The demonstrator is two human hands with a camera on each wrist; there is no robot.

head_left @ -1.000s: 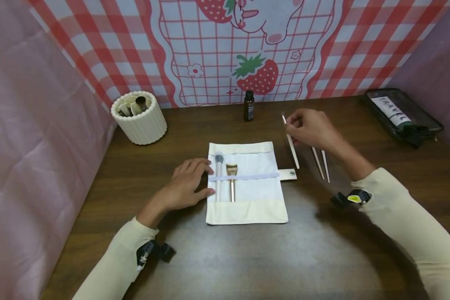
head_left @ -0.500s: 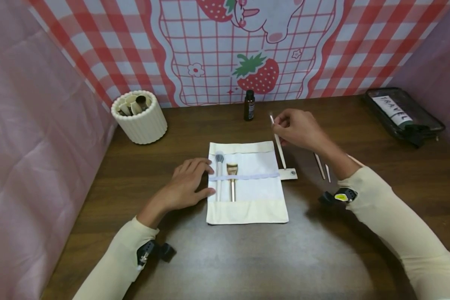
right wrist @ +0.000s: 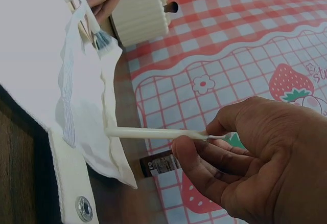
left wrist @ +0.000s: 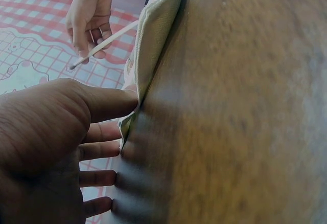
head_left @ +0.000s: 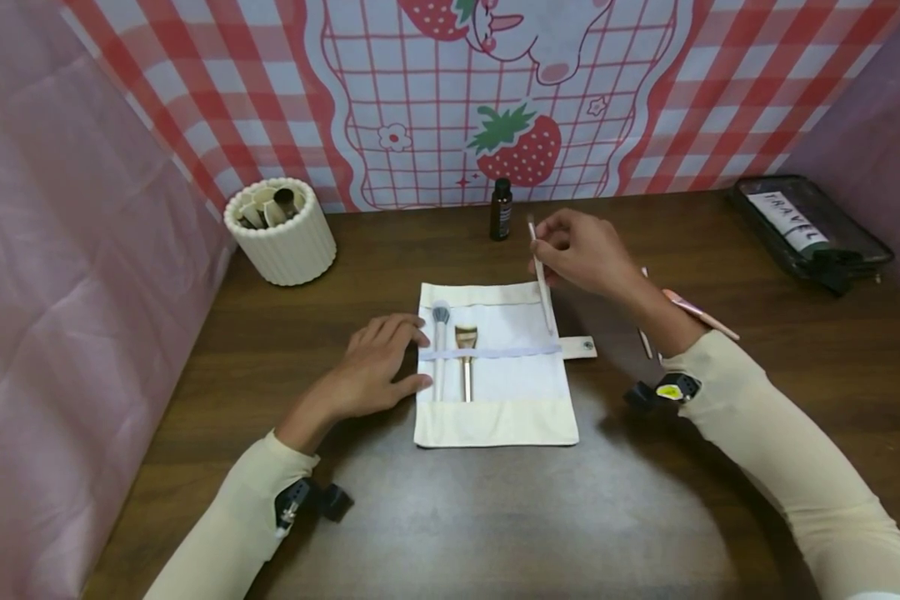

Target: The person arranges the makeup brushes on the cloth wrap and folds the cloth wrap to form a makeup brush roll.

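Observation:
My right hand (head_left: 581,250) pinches a slim white-handled makeup brush (head_left: 542,287) near its bristle end. The handle tip points down over the right side of a cream cloth brush roll (head_left: 495,425). My left hand (head_left: 375,362) rests at the roll's left edge, thumb and fingertips touching the cloth with fingers fairly straight. Under the roll's lilac elastic band (head_left: 525,352) lie a grey-bristled brush (head_left: 440,333) and a flat gold brush (head_left: 466,358). The right wrist view shows thumb and fingertips on the brush handle (right wrist: 148,132) and the strap's metal snap (right wrist: 84,208).
More brushes, one with a pink handle (head_left: 697,312), lie beneath and beside the right forearm. A small dark bottle (head_left: 501,210) stands behind the roll. At back left is a ribbed white cup (head_left: 285,250) of brushes; a black travel pouch (head_left: 855,237) lies far right.
My right hand has moved left with the brush, from beside the roll to over its right edge. My left hand has stayed in place.

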